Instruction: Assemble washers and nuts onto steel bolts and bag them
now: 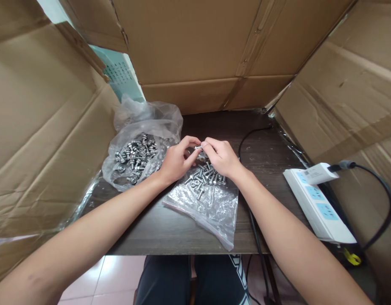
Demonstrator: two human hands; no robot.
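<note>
Between my two hands, held by the fingertips, is a small silver bolt [198, 148]. My left hand [179, 157] pinches it at its left end, thumb and forefinger together. From the other side my right hand [221, 156] closes its fingertips at the bolt's right end, where the fingers cover whatever is there. Just under the hands lies a flat clear zip bag [211, 216], with a heap of loose bolts [200, 176] and some nuts on it. Left of my left hand stands an opened plastic bag [119, 146] full of bolts [140, 154] with wide heads.
Cardboard walls [195, 42] enclose the dark wooden table [144, 237] at the back and both sides. A white power strip [319, 203] with a plugged-in adapter [319, 173] lies at the right. A black cable [251, 216] runs down the table beside my right forearm.
</note>
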